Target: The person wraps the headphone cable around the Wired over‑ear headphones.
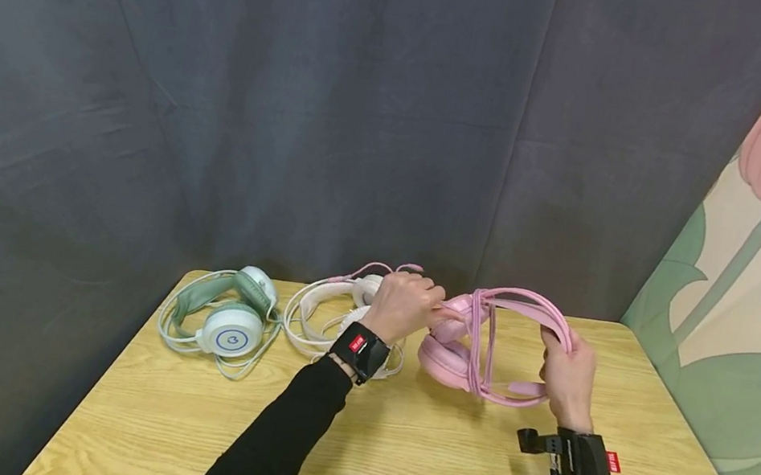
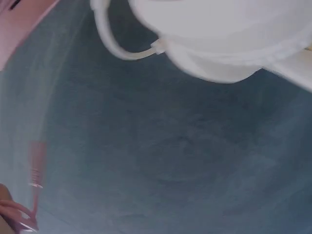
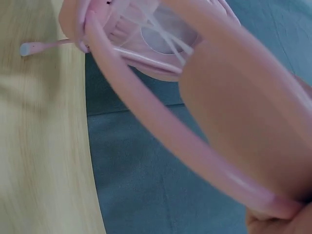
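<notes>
— Where do you have the pink headset [image 1: 483,341] now?

— Raised just off the wooden table [image 1: 394,450], near its far edge. My right hand [image 1: 568,378] has its fingers curled round the headband, clamped on it. My left hand [image 1: 403,306] pinches the pink cable [image 1: 479,341] close by the ear cup, where several turns of cable run across the headset.

— And the others?

— The white headset [image 1: 326,315] lies just under my left wrist, and the green headset [image 1: 230,318] rests further to my left. Both sit flat on the table with their cords loose about them.

— What worries you?

— The turns, mostly. If my left pinch slackens, I judge the loops would loosen and slide off, and the cable would tangle with the white headset's cord right below it. The thin microphone boom [image 3: 48,46] sticks out low, toward the table; setting the headset down at a tilt could bend it. Pulling the cable too tight might also strain the spot where it enters the cup.
</notes>
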Action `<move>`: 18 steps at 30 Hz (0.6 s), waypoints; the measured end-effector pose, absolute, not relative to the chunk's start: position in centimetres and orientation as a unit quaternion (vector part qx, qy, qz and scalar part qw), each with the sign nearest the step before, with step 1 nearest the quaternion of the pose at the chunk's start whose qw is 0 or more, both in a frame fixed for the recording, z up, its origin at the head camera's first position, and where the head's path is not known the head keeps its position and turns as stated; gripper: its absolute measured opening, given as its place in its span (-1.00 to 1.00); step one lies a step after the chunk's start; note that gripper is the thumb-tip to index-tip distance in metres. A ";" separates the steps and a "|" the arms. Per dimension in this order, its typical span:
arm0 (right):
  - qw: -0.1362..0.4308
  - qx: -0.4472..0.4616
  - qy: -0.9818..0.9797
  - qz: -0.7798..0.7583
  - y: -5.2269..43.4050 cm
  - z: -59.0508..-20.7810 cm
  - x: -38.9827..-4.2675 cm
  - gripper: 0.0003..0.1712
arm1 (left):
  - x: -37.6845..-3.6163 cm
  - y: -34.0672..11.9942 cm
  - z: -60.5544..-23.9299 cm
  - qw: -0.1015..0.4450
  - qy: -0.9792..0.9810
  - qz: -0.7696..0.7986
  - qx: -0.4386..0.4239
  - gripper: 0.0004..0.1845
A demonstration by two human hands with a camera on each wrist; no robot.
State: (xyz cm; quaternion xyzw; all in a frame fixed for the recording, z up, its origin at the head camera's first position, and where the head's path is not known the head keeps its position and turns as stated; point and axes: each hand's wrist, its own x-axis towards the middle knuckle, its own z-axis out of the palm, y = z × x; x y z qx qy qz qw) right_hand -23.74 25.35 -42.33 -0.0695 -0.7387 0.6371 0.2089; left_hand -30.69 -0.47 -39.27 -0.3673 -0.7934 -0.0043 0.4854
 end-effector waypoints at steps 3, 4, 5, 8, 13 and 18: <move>0.181 -0.041 -0.697 0.693 26.0 -42.3 -23.7 -0.70 | -31.1 -0.9 -39.5 0.443 -0.808 -0.006 -0.387 -0.67; 0.172 -0.031 -0.685 0.708 26.2 -42.2 -23.7 -0.70 | -31.1 -1.0 -39.5 0.422 -0.815 -0.006 -0.397 -0.77; 0.163 -0.020 -0.675 0.719 26.3 -42.2 -23.6 -0.70 | -31.2 -1.1 -39.6 0.402 -0.822 -0.002 -0.404 -0.86; 0.141 0.016 -0.669 0.730 26.6 -42.1 -23.6 -0.69 | -31.1 -1.2 -39.4 0.358 -0.838 0.005 -0.412 -0.85; 0.111 0.053 -0.674 0.729 26.7 -41.9 -23.4 -0.70 | -30.9 -1.0 -38.7 0.403 -0.827 -0.003 -0.392 -0.83; 0.088 0.086 -0.667 0.735 27.0 -42.1 -23.1 -0.67 | -31.1 -1.1 -38.7 0.435 -0.819 -0.008 -0.376 -0.62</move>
